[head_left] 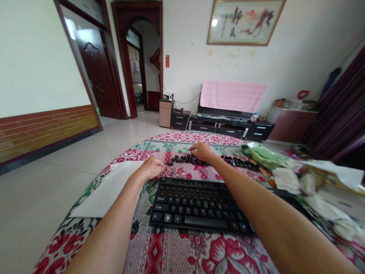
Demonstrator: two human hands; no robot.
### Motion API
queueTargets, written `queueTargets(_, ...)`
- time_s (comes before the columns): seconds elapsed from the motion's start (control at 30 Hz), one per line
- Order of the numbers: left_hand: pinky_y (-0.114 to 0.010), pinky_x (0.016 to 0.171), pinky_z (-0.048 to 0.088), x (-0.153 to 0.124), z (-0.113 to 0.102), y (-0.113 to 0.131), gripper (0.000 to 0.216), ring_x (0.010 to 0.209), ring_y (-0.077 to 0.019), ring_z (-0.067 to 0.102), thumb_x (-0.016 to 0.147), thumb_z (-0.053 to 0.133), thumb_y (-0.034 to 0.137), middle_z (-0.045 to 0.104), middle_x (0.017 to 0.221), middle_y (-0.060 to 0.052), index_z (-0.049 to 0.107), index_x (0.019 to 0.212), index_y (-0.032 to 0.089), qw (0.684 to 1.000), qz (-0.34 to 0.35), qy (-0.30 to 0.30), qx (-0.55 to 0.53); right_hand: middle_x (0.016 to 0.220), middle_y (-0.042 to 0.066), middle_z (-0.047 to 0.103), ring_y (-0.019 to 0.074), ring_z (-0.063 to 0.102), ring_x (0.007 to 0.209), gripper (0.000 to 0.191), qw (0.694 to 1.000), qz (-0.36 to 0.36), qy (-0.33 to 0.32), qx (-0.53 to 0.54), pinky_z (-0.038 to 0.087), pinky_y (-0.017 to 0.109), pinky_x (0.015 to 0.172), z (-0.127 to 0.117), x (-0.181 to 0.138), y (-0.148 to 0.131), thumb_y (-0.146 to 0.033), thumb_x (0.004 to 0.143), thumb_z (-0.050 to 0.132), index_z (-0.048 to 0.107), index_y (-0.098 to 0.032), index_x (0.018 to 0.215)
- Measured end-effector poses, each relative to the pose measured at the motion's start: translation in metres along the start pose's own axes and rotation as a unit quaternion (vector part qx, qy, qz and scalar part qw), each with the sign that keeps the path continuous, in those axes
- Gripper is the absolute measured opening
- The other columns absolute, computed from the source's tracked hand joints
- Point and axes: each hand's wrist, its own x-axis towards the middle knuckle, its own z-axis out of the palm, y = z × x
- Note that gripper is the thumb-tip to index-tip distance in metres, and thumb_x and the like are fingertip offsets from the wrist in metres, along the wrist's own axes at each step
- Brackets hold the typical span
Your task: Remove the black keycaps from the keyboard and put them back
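Note:
A black computer keyboard [196, 207] lies on the flowered tablecloth before me. Its lower rows carry keycaps, while bare key mounts show in the upper rows. Beyond it stretches a loose line of black keycaps [181, 159]. My left hand [152, 168] rests by the keyboard's upper left corner, fingers curled together, right beside a keycap [170, 163] at the line's left end. Over the middle of that line is my right hand [202, 151], its fingertips pinched together. Whatever either hand may hold is too small or hidden to make out. My right forearm covers the keyboard's right part.
White paper [111, 190] lies left of the keyboard, partly under my left forearm. To the right are a green plastic package [268, 156], white cloths [286, 180] and a cluttered heap. The round table's edge [114, 161] curves around on the left.

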Motion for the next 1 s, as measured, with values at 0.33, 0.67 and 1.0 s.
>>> queueTargets(0.33,-0.02,0.042,0.037,-0.002,-0.001,-0.003,0.026,0.051,-0.0123,0.052,0.061,0.044,0.032,0.057,0.06,-0.004,0.057,0.078,0.018,1.0,-0.011,-0.016,-0.001,0.073,0.0,0.063,0.0119,0.053,0.065,0.028,0.997,-0.019,-0.069,-0.004,0.036,0.019,0.06,0.007,0.012,0.001,-0.025,0.062,0.046,0.063,-0.025,0.084)
queueTargets(0.67,-0.019,0.042,0.037,-0.003,-0.001,-0.001,0.025,0.051,-0.0119,0.052,0.061,0.045,0.029,0.058,0.06,-0.003,0.058,0.08,0.017,1.0,-0.018,-0.01,0.004,0.056,-0.002,0.06,0.01,0.048,0.052,0.025,0.997,-0.016,-0.07,0.022,0.034,0.019,0.052,0.012,0.013,-0.001,-0.023,0.061,0.047,0.066,-0.025,0.077)
queueTargets(1.0,-0.019,0.043,0.036,-0.003,-0.001,0.001,0.027,0.052,-0.0107,0.051,0.062,0.045,0.032,0.059,0.067,-0.003,0.058,0.08,0.017,1.0,-0.015,-0.025,-0.002,0.072,0.003,0.061,0.0061,0.05,0.055,0.034,0.985,0.064,-0.005,0.159,0.037,0.015,0.047,-0.018,0.012,-0.006,-0.031,0.072,0.037,0.057,-0.015,0.094)
